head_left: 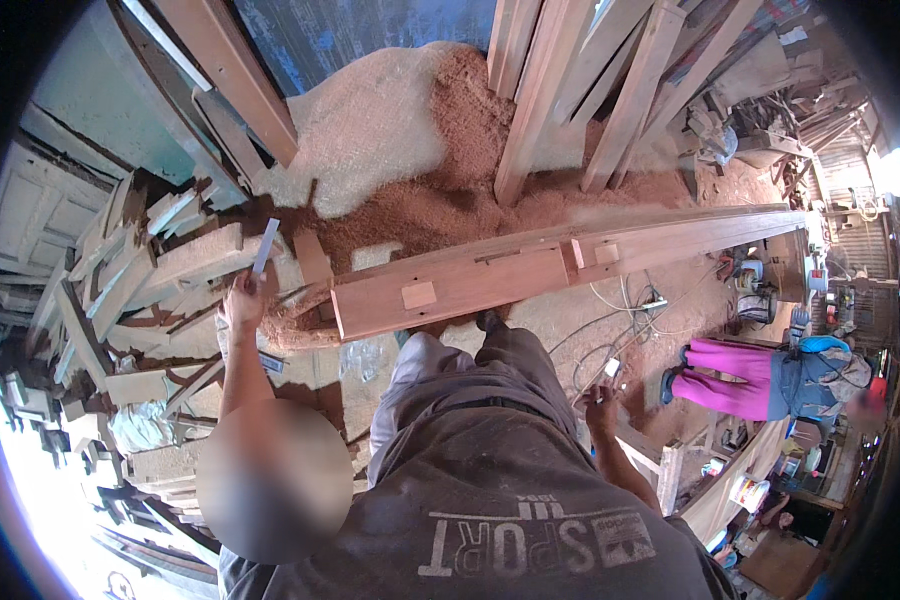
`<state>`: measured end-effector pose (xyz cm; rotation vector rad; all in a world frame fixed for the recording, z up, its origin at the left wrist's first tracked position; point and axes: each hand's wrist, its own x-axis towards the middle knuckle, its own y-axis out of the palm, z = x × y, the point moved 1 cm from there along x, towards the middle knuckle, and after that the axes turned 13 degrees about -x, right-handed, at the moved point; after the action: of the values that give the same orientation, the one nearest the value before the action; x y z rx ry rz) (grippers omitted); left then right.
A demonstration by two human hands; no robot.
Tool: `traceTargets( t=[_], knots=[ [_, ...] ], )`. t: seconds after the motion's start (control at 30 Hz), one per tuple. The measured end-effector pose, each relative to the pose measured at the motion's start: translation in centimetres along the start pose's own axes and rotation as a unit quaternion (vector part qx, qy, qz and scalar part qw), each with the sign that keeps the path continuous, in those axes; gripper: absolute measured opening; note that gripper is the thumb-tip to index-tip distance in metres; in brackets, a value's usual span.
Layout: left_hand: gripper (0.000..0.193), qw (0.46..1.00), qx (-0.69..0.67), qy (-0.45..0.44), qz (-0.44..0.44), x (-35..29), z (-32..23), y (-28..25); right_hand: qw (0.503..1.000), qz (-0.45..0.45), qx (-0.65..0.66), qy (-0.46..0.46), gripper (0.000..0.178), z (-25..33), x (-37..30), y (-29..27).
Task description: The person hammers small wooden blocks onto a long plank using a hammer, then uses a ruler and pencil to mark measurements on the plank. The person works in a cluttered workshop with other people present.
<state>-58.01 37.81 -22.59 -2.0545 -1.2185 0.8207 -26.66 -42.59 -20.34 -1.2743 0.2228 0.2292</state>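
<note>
My left hand (242,305) is raised to the left of a long reddish wooden beam (490,278), closed around one end of a flat, pale grey-blue strip (266,246). Whether the strip is metal or wood does not show. My right hand (600,408) is low on my right side, its fingers closed at a small white object (611,368) too small to name. In front of my legs the beam runs from left to far right. On its face are a pale rectangular patch (419,295), a second patch (607,253) and a narrow dark slot.
Scrap wood (90,330) is heaped at the left. Reddish sawdust (470,110) covers the ground beyond the beam, below leaning boards (545,100). A cable (625,305) lies loosely coiled on the ground. A person in pink trousers (727,378) stands at the right.
</note>
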Motion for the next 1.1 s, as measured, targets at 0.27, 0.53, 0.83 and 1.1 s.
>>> traceTargets(
  t=[0.27,0.53,0.83,1.1],
  knots=[
    [0.046,0.966,0.015,0.137,-0.218,-7.5,-5.1,1.5,0.986,0.080,0.143,0.028,0.043,9.9,1.2,0.9],
    [0.040,0.967,-0.032,0.201,-0.155,-14.8,-12.0,7.6,0.987,0.112,0.109,0.026,0.042,11.0,-0.1,1.1],
    [0.038,0.962,-0.047,0.220,-0.153,-15.3,-11.4,8.1,0.995,0.094,0.014,0.016,0.047,4.6,-3.5,1.1],
    [0.037,0.962,-0.050,0.226,-0.143,-15.2,-12.1,7.8,0.982,0.144,0.083,0.091,0.049,8.4,-1.6,2.4]
  ],
)
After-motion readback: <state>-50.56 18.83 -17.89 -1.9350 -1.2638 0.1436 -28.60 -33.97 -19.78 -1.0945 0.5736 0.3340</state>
